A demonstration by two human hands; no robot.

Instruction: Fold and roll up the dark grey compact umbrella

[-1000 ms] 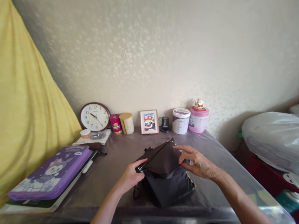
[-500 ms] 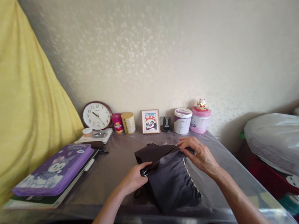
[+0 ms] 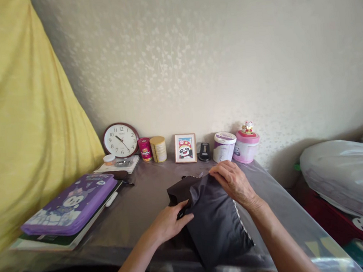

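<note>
A dark folding umbrella (image 3: pixel 215 222) lies loosely bunched on the table, its panels edged with a black-and-white patterned trim. My left hand (image 3: pixel 169 223) grips its left end, thumb and forefinger on either side of a black shiny part. The other fingers of that hand are hidden underneath. At the upper edge of the cloth, my right hand (image 3: pixel 234 184) pinches a fold between thumb and fingers. The front panel hangs down from there toward the near table edge. Folds of cloth cover the shaft.
Left on the grey-covered table (image 3: pixel 148 190) lies a purple case (image 3: pixel 69 204) on books. Along the wall stand a clock (image 3: pixel 120 139), tins (image 3: pixel 158 149), a framed panda picture (image 3: pixel 185 148) and tubs (image 3: pixel 224 147). A white plastic bag (image 3: pixel 346 175) sits beyond the right edge.
My right hand has drawn the front panel's upper edge up and left, covering the shaft that showed before. My left hand's thumb and forefinger have spread more. The view has shifted slightly.
</note>
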